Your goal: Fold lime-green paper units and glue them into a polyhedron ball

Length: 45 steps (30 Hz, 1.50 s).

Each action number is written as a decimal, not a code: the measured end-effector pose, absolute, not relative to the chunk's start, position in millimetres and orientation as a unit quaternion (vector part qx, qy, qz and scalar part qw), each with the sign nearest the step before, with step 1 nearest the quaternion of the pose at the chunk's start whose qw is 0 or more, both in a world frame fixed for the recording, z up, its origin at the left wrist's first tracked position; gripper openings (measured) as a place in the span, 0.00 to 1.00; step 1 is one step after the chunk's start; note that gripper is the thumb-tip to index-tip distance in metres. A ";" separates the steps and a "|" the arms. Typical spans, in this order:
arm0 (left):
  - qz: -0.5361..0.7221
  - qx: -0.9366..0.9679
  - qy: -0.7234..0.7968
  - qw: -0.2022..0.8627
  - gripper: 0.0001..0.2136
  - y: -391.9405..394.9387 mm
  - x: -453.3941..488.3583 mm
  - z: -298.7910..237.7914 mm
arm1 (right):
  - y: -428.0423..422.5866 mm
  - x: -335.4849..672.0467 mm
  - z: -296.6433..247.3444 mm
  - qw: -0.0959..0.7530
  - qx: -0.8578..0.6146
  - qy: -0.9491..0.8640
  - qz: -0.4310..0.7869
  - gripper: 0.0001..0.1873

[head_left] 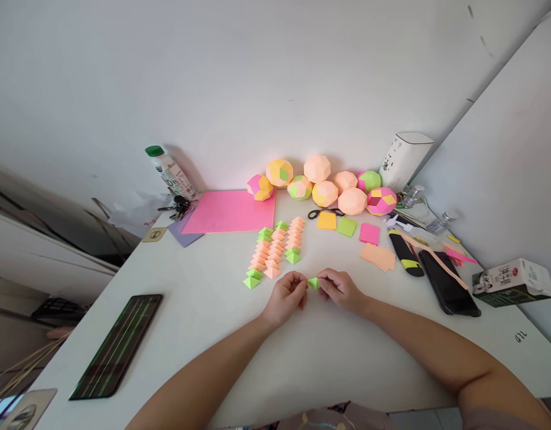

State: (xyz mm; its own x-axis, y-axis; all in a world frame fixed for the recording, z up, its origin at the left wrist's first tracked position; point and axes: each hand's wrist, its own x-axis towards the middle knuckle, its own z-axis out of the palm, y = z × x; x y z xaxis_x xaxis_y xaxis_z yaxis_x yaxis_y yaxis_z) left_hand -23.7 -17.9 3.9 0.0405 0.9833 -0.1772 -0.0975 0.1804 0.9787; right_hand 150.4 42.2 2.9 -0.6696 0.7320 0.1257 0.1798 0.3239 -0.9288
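The green paper piece (313,283) is in our two hands, above the near middle of the counter (204,334) and just to the near side of the folded paper rows (272,270). The grip of our left hand (288,295) looks clamped on its left end, thumb against fingers, and the grip of our right hand (340,289) is clamped on its right end the same way.

To shape it well, we judge that the pinch wants to be light and even, with both ends level, so that the thin paper neither creases askew nor tears. We do best to line up the edges before we press, then run a fingertip firmly along each fold; a soft fold would probably spring open. Our forearms come in from the near left and near right, which should help keep the hands steady.

As for direction, the part that shows spans left to right between our fingertips, and its long axis seems to run that way too. Fingers cover both ends, and the piece is small here, so we cannot tell for certain which way its tip points.
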 end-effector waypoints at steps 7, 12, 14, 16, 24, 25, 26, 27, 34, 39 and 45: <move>0.473 0.428 0.512 0.576 0.06 -18.0 -23.2 3.9 | 41.5 150.1 4.1 0.280 -0.298 -0.761 0.504 0.15; 0.474 0.430 0.498 0.585 0.08 -19.8 -23.9 4.6 | 42.3 150.0 2.9 0.278 -0.297 -0.759 0.508 0.16; 0.472 0.436 0.490 0.589 0.09 -20.4 -24.4 3.9 | 42.6 150.0 2.3 0.281 -0.297 -0.760 0.505 0.16; 0.475 0.436 0.485 0.591 0.08 -20.5 -24.8 2.7 | 42.6 150.0 2.1 0.280 -0.299 -0.762 0.502 0.16; 0.489 0.417 0.472 0.603 0.09 -19.6 -24.6 2.5 | 42.5 149.9 3.2 0.277 -0.300 -0.764 0.500 0.15; 0.485 0.422 0.481 0.597 0.10 -19.6 -24.1 3.1 | 42.5 149.9 3.3 0.277 -0.299 -0.765 0.499 0.15; 0.479 0.426 0.491 0.590 0.10 -19.5 -23.5 3.8 | 42.5 149.9 3.5 0.276 -0.299 -0.766 0.498 0.15; 0.474 0.428 0.500 0.585 0.11 -19.5 -22.8 4.3 | 42.4 149.9 3.7 0.275 -0.300 -0.766 0.498 0.15; 0.461 0.440 0.516 0.572 0.10 -18.9 -21.6 4.7 | 42.0 149.8 4.5 0.273 -0.303 -0.765 0.499 0.15; 0.463 0.434 0.513 0.577 0.08 -19.0 -21.7 4.8 | 41.6 149.9 4.2 0.276 -0.299 -0.769 0.492 0.15; 0.473 0.421 0.513 0.579 0.04 -18.5 -21.3 2.7 | 42.0 150.6 3.4 0.274 -0.304 -0.767 0.495 0.16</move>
State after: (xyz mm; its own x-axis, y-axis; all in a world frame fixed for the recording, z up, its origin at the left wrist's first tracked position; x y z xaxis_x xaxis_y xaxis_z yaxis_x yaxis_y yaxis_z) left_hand -21.3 -18.5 2.7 0.0258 0.9805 -0.1950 -0.1163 0.1967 0.9735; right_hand 150.6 42.0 3.4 -0.6648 0.7374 0.1196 0.1945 0.3255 -0.9253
